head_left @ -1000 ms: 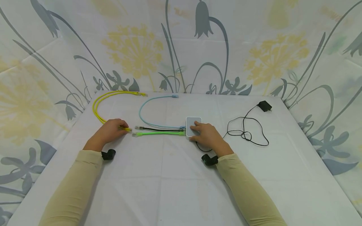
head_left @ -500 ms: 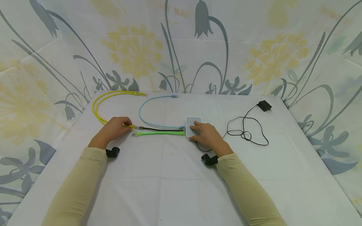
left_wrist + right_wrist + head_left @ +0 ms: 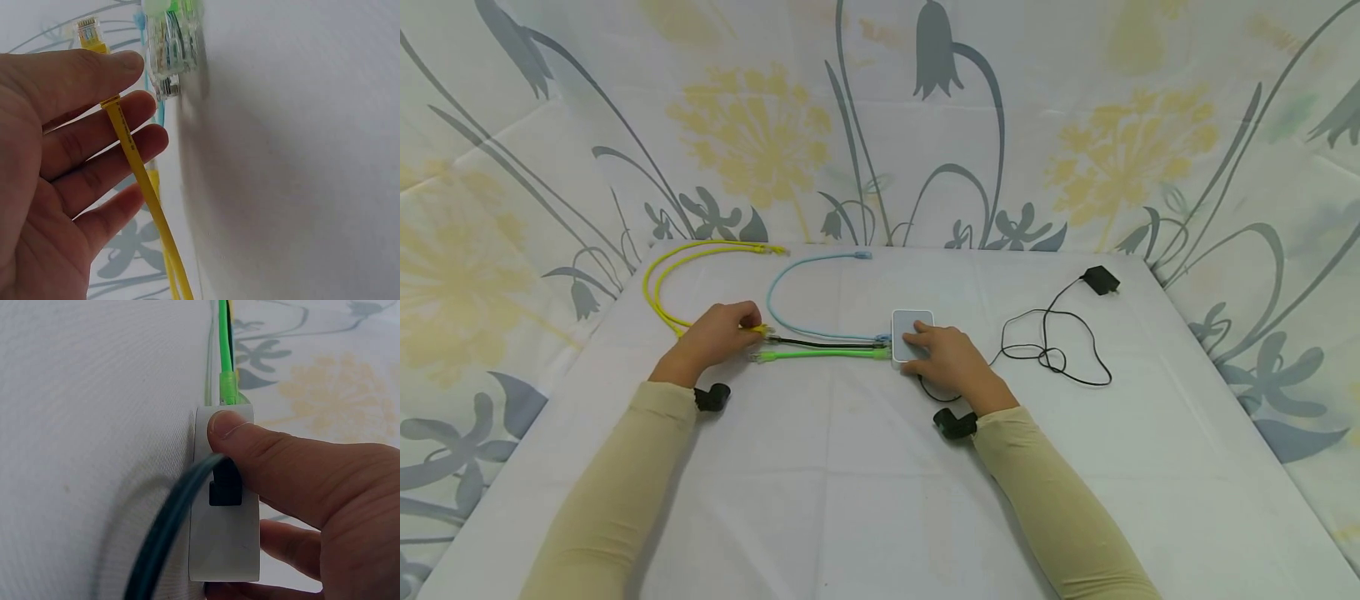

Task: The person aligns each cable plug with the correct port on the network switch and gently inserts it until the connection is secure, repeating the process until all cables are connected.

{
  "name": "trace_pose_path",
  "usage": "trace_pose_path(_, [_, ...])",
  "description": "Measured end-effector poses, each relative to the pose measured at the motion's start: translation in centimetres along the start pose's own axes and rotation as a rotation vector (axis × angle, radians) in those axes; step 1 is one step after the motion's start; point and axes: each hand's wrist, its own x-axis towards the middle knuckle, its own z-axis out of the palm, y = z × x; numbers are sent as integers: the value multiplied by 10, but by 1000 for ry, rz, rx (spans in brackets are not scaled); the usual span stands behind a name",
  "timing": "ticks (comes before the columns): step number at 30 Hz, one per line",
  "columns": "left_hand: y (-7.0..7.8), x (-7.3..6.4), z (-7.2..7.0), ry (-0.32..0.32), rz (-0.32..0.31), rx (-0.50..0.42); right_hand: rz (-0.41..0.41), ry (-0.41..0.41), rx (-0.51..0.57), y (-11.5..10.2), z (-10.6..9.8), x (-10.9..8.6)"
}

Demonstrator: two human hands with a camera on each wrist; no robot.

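Note:
My left hand (image 3: pixel 715 337) pinches a yellow Ethernet cable (image 3: pixel 134 153) just behind its clear plug (image 3: pixel 89 30), thumb on one side and fingertips on the other. In the head view that end overlaps the free plug of a short black Ethernet cable (image 3: pixel 820 343). A short green Ethernet cable (image 3: pixel 827 354) lies just nearer, its clear free plug (image 3: pixel 172 47) large in the left wrist view. My right hand (image 3: pixel 951 358) holds a small white network box (image 3: pixel 902 323), fingers over its top and thumb against its side beside a black power plug (image 3: pixel 225 490).
A light blue Ethernet cable (image 3: pixel 781 312) curves from the box toward the back. The yellow cable's doubled loop (image 3: pixel 651 283) lies at back left. At right, a thin black cord (image 3: pixel 1093 342) runs in loose loops to a power adapter (image 3: pixel 1101 280). A patterned cloth (image 3: pixel 880 125) hangs behind.
My left hand has moved right and slightly away with the yellow cable's end, from left of the black cable's plug to right over it. The right hand stays on the box.

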Motion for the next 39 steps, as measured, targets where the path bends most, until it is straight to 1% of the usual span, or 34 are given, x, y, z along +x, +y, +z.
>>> trace_pose_path(4, [0, 4, 2, -10, 4, -4, 3, -11, 0, -1, -1, 0])
trace_pose_path(9, [1, 9, 3, 2, 27, -18, 6, -14, -4, -1, -2, 0])
trace_pose_path(16, [2, 18, 6, -10, -6, -75, 5, -12, -4, 0, -2, -1])
trace_pose_path(21, [3, 23, 7, -14, -19, -96, 8, -10, -6, 1, -1, 1])
trace_pose_path(25, [3, 26, 6, -28, -43, -115, 14, -8, -3, 1, 0, 1])
trace_pose_path(29, [3, 29, 6, -44, -45, -149, 17, -10, 0, 1, 0, 1])
trace_pose_path(34, [3, 32, 7, -63, -32, -156, 20, -13, 9, 1, 0, 1])
trace_pose_path(36, [2, 32, 8, -79, -43, -163, 23, -15, 12, 1, 0, 1])
trace_pose_path(39, [3, 32, 6, -107, -94, -201, 22, -14, 11, 1, -1, 0])
